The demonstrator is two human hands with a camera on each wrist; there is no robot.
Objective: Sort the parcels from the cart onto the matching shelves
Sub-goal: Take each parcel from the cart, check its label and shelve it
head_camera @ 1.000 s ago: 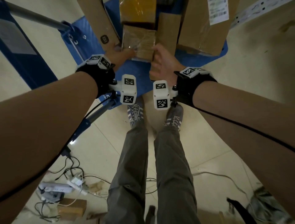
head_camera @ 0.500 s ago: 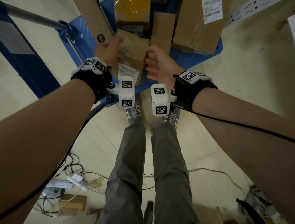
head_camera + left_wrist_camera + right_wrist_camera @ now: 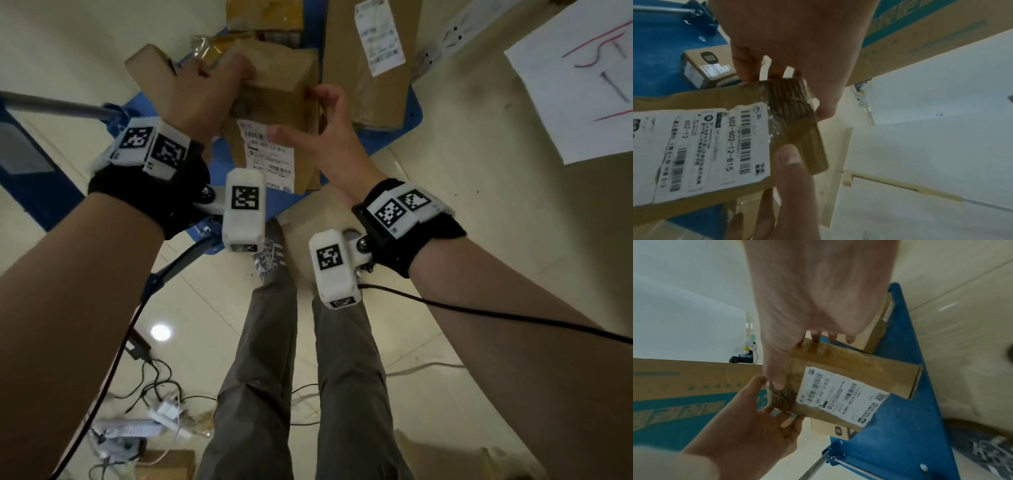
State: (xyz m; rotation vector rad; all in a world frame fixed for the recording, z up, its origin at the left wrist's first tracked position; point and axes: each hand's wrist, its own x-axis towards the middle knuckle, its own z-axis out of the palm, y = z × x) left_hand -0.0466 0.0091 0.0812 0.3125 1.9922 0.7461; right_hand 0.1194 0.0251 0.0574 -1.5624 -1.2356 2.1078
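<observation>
A brown cardboard parcel with a white address label is held up above the blue cart. My left hand grips its far end, fingers curled over the edge. My right hand holds the near right side, with the thumb flat on the labelled face and the fingers behind. In the right wrist view the parcel hangs over the cart deck, with the left hand cupping its end.
More parcels stay on the cart: a tall box with a label, a small box with a black logo, a big box with teal print. The cart handle runs left. Cables and a power strip litter the floor behind my feet.
The parcel has been lifted off the cart and tipped, so its label now faces me. Both hands rose with it. The right hand's fingers have spread wider.
</observation>
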